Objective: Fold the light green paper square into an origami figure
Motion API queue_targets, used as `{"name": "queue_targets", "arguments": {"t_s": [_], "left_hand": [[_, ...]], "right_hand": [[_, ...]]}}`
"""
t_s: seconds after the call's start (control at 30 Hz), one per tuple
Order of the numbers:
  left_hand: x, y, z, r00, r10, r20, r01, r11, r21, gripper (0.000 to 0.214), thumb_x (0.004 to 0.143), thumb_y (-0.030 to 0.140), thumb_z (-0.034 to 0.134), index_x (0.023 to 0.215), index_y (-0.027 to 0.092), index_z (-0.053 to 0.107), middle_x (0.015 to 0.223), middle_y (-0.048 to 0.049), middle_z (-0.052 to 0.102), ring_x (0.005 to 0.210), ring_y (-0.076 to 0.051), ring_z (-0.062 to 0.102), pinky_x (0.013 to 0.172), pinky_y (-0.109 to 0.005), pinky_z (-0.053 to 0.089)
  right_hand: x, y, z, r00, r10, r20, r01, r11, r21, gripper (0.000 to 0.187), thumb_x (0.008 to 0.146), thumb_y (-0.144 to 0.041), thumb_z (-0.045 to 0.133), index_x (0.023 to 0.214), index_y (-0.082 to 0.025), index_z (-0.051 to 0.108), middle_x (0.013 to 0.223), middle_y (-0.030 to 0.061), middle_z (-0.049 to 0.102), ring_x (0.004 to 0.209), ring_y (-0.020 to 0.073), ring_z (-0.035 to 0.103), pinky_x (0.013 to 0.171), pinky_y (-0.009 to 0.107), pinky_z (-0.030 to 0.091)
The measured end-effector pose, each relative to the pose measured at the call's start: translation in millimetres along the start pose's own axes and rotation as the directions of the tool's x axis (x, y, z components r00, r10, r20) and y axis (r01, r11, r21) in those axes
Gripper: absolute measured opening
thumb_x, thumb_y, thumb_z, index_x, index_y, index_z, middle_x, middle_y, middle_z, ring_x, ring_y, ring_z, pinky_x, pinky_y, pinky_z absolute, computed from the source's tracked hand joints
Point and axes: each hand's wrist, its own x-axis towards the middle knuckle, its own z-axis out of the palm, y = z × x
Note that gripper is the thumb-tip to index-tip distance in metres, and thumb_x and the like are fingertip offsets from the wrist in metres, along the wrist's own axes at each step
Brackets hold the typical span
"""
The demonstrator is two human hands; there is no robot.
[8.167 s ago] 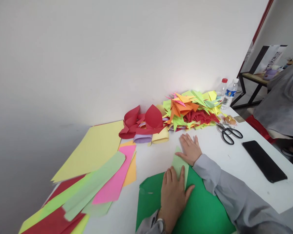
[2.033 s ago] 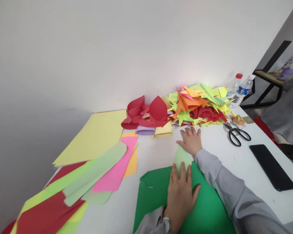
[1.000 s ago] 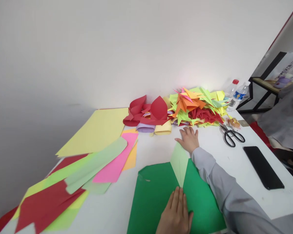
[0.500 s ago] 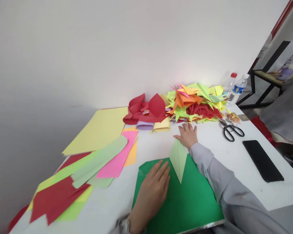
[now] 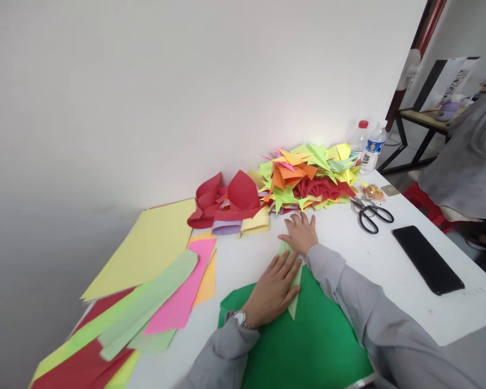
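Note:
My left hand (image 5: 273, 292) lies flat, fingers stretched, over the middle of a pale green folded paper (image 5: 295, 302). The paper is a long diamond shape; its lower tip shows past the hand, and much of the rest is covered. It rests partly on a green board (image 5: 308, 346) and partly on the white table (image 5: 235, 259). At the paper's upper end is my right hand (image 5: 301, 234), palm down with fingers spread. Neither hand grips anything.
Colourful folded papers (image 5: 308, 178) are heaped against the wall beside red paper shapes (image 5: 243, 192). Loose paper strips (image 5: 154, 302) and yellow sheets (image 5: 146, 248) lie left. Scissors (image 5: 370, 216), a black phone (image 5: 427, 259) and bottles (image 5: 373, 148) stand or lie right. A person (image 5: 465, 162) sits beyond.
My left hand has moved up and right from the green board onto the pale green paper. My right hand stays at the paper's top. The camera view has shifted.

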Motion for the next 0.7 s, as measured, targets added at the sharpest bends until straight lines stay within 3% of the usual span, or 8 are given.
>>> {"name": "queue_targets", "arguments": {"t_s": [0.27,0.47,0.7], "left_hand": [[1,4,-1.1,1.000,-0.023,-0.003,0.023,0.999,0.028,0.053,0.098,0.040,0.035,0.146,0.017,0.032,0.153,-0.0126,0.030,0.143,-0.035,0.016,0.111,-0.052,0.027],[-8,21,1.2,0.999,-0.019,0.035,0.019,1.000,-0.002,0.069,0.096,0.054,0.030,0.149,0.009,0.020,0.155,-0.0154,0.023,0.144,-0.031,0.016,0.114,-0.047,0.021],[-27,41,-2.3,0.998,0.037,0.057,-0.032,0.996,-0.083,0.077,0.095,0.057,0.030,0.151,0.011,0.006,0.157,-0.0147,0.016,0.145,-0.030,0.013,0.116,-0.046,0.020]], "right_hand": [[-1,-1,-3,1.000,0.013,0.024,-0.013,1.000,0.010,0.054,0.095,-0.057,0.031,0.135,-0.025,0.047,0.145,0.0110,0.040,0.138,0.0346,0.020,0.108,0.064,0.012],[-1,-1,-5,1.000,0.012,0.024,-0.012,0.999,0.031,0.053,0.094,-0.057,0.036,0.133,-0.025,0.050,0.144,0.0113,0.042,0.137,0.0346,0.022,0.107,0.065,0.012],[0,1,0,1.000,0.015,0.010,-0.015,0.999,0.048,0.052,0.093,-0.058,0.038,0.132,-0.025,0.052,0.144,0.0116,0.042,0.137,0.0348,0.023,0.107,0.065,0.012]]}}
